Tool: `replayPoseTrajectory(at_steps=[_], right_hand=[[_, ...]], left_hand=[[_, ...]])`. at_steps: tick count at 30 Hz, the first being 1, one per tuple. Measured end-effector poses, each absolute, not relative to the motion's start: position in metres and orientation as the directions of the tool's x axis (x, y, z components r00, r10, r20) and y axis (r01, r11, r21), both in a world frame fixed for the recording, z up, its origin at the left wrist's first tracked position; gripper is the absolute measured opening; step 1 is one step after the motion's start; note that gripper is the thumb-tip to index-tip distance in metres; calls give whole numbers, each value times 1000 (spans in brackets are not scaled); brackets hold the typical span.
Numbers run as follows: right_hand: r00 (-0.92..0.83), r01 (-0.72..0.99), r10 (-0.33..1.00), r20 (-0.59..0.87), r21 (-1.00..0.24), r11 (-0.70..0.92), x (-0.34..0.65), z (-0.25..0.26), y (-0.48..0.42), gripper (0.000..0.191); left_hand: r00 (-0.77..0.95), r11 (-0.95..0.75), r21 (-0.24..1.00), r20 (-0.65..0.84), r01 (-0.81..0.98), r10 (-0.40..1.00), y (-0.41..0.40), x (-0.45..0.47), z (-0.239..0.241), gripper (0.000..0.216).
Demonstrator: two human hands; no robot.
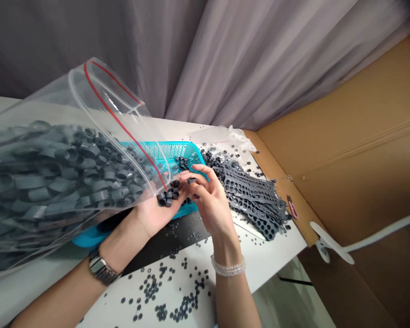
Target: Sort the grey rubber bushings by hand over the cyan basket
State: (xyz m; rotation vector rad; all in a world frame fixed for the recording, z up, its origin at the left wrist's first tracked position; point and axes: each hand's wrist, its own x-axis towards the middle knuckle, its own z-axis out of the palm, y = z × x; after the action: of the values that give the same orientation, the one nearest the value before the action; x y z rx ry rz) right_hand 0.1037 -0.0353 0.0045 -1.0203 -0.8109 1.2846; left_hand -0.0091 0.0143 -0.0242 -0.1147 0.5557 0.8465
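Observation:
My left hand (153, 213) lies palm up, cupped under several small dark plastic rings (168, 197) at the bag's mouth. With thumb and fingers closed, my right hand (212, 207) pinches one small dark ring (191, 181) just above the left fingers. A large clear zip bag (58, 102) with a red seal line fills the left side, full of short grey plastic rings (99, 175). Below and behind both hands stands a blue-green plastic basket (194, 148), partly hidden by the bag; dark rings show inside it.
Perforated dark rubbery strips (256, 200) are heaped on the white table (259, 255) at right. Small dark discs (187, 305) are scattered in front, beside a black mat (150, 250). A pink cutter (292, 207) lies near the cardboard wall (355, 118). Grey curtains (225, 59) hang behind.

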Motion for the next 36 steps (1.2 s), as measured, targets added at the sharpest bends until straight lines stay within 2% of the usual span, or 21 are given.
replayPoseTrajectory(at_steps=[4,13,22,24,27,28,30,32,34,36], right_hand=[[122,-368,991,-54,-930,-5,98,4,-36,30],[45,-617,982,-181,-778,-115,102,9,-35,31],[36,-617,982,-184,-777,-123,101,7,-33,31],[52,-634,984,-173,-767,-101,103,5,-33,28],[92,-653,977,-192,-752,-86,112,2,-32,10],[107,-644,973,-203,-760,-88,115,1,-32,11],[143,-583,965,-219,-807,-97,119,0,-32,27],[214,-438,957,-198,-895,-87,121,-2,-32,37],[306,-170,945,-115,-983,-65,119,-3,-33,33],[321,124,947,2,-991,-40,116,-3,-33,16]], left_hand=[[489,645,128,-547,-753,679,13,-9,-22,31],[486,646,196,-510,-738,709,12,-9,-18,33],[525,649,178,-450,-740,722,12,-9,-20,37],[533,647,150,-446,-748,719,12,-9,-22,36],[590,683,117,-413,-721,693,11,-10,-22,41],[604,693,117,-402,-712,688,10,-10,-21,44],[613,699,122,-391,-705,687,8,-10,-18,48],[619,703,124,-384,-700,685,8,-10,-16,50],[630,714,122,-385,-690,674,8,-9,-16,49],[631,714,121,-384,-690,674,9,-10,-18,47]])
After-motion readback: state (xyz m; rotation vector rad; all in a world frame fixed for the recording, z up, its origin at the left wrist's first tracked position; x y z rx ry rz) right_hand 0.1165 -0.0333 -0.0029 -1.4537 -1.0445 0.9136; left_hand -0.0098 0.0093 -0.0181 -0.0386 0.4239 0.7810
